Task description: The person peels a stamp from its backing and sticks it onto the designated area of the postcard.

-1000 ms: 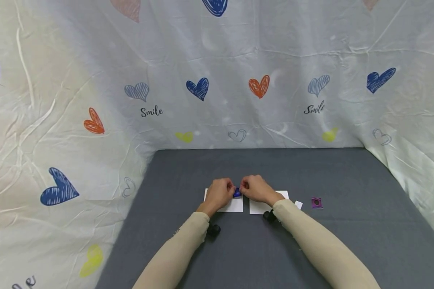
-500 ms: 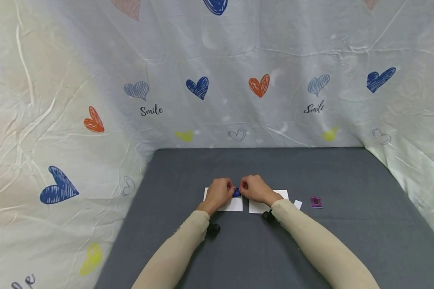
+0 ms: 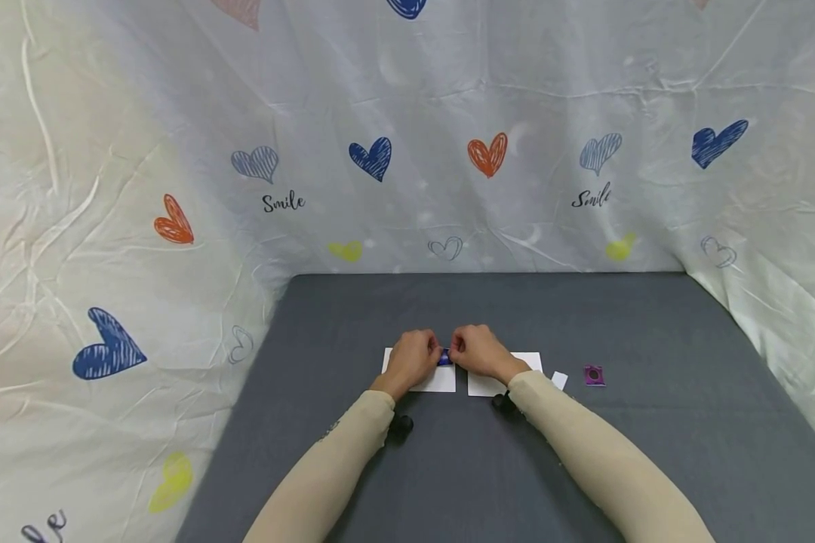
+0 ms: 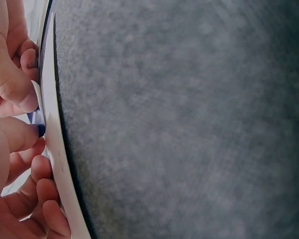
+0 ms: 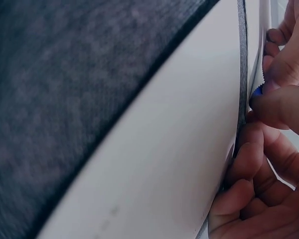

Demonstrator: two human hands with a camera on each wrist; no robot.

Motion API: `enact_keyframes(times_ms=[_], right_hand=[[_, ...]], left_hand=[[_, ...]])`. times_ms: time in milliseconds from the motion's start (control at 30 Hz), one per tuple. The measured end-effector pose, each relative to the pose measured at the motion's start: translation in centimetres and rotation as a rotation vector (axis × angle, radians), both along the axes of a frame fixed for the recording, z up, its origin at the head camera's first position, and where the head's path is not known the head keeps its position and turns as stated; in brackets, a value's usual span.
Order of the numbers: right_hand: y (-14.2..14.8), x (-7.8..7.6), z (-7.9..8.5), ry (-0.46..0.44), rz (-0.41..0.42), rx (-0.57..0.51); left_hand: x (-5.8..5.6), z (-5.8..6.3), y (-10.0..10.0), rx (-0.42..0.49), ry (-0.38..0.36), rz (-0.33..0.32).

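A small shiny blue packet (image 3: 444,357) sits between my two hands, over the left white card (image 3: 438,381). My left hand (image 3: 414,359) pinches its left side with thumb and fingers. From the other side my right hand (image 3: 481,351) pinches it, close to the left fingertips. The right wrist view shows a saw-toothed edge on the blue packet (image 5: 258,91). Most of it is covered by the fingers in both wrist views. Under my right wrist lies the right white card (image 3: 484,385).
To the right of the cards lie a small white slip (image 3: 560,380) and a purple square packet (image 3: 594,375) with a dark round mark. Everything rests on a dark grey table (image 3: 516,467). A white curtain (image 3: 414,211) printed with hearts hangs behind it.
The head view has tilted slightly downward, so the table sits a little higher in it. Both hands keep their pinch on the blue packet, which shows slightly more of its surface.
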State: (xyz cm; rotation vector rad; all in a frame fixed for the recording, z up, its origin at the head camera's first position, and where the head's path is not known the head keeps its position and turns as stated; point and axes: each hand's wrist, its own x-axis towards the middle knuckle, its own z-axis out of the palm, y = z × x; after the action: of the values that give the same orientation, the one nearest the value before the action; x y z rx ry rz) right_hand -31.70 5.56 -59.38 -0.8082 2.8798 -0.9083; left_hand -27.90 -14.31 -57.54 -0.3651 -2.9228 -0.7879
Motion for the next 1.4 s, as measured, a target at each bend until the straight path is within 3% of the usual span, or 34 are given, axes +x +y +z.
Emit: enact_keyframes(times_ms=[100, 233, 300, 333, 467, 500, 633, 700, 933, 1200, 1300, 1400], right_hand=[[0.0, 0.0, 0.0, 0.011, -0.003, -0.012], [0.0, 0.1, 0.0, 0.019, 0.003, -0.036], [0.0, 0.1, 0.0, 0.018, 0.005, -0.048], [0.0, 0.1, 0.0, 0.017, 0.005, -0.047], [0.1, 0.1, 0.2, 0.017, -0.003, -0.044], [0.2, 0.1, 0.2, 0.022, -0.009, -0.046], [0.1, 0.3, 0.2, 0.042, -0.017, -0.059], [0.1, 0.9, 1.0, 0.056, -0.001, -0.056], [-0.4, 3.8, 5.8, 0.025, 0.036, 0.001], [-0.8, 3.9, 6.0, 0.034, 0.026, 0.057], [-0.8, 3.9, 6.0, 0.026, 0.026, 0.075], [-0.9, 4.1, 6.1, 0.019, 0.022, 0.086]], left_hand=[[0.3, 0.2, 0.0, -0.018, 0.03, -0.012], [1.5, 2.2, 0.4, -0.025, 0.048, -0.024], [1.7, 2.3, 0.3, -0.03, 0.072, -0.031], [2.0, 3.0, 0.5, -0.026, 0.059, -0.028], [2.1, 3.4, 0.7, -0.07, 0.042, -0.009], [2.4, 4.1, 1.0, -0.085, 0.014, 0.006], [2.3, 4.1, 1.2, -0.109, -0.018, 0.036], [2.3, 4.1, 1.2, -0.099, -0.029, 0.041], [2.2, 4.2, 0.9, -0.116, -0.053, -0.025], [2.3, 4.2, 0.5, -0.099, -0.048, -0.075], [1.9, 3.5, 0.1, -0.066, -0.035, -0.1], [0.7, 1.2, -0.7, -0.026, -0.017, -0.122]])
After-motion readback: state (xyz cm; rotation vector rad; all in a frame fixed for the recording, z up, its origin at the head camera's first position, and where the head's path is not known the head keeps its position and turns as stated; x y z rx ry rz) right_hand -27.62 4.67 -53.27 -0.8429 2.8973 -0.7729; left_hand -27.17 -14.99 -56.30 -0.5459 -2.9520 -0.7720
